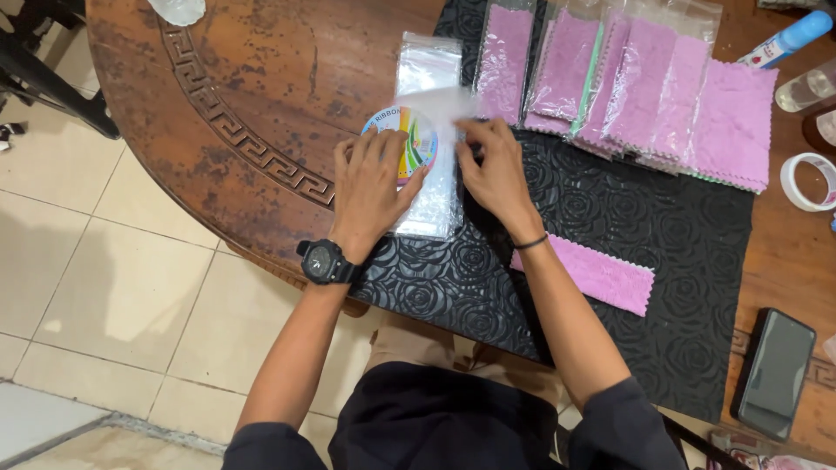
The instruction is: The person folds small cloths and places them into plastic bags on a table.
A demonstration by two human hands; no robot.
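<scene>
**Two hands on a stack of clear bags at a round wooden table**

Seen from above; listed left to right.

Counts: 2 hands, 1 wristwatch, 1 ribbon spool, 1 stack of clear plastic bags (no. of bags can't be told), approx. 5 bagged pink cloths plus 1 bare one in a fanned row, 1 loose pink cloth, 1 tape roll, 1 phone.

Left hand [370, 184], black wristwatch [324, 260] on that wrist, lies palm down w/ fingers spread wide, pressing on a round ribbon spool [407, 139]. The spool is flat, white-rimmed, w/ rainbow-coloured stripes on its face; it sits under or inside the clear plastic bags [428, 148] (which of the two can't be told).

The bags are a long, narrow, glossy see-through stack, lying at the left edge of a black rose-embossed mat [627, 226], partly on the bare wooden table [252, 96].

Right hand [496, 170], thin black band at the wrist, rests on the bags' right edge; fingers curled close together, pinching the top of a bag just beside the spool.

Behind the right hand: the fanned row of pink cloths [649, 87], zigzag-edged, overlapping. Near the right forearm: a loose pink cloth [601, 277] on the mat.

Far right, on wood: tape roll [808, 181], and a dark phone [773, 372] lying screen up.
</scene>
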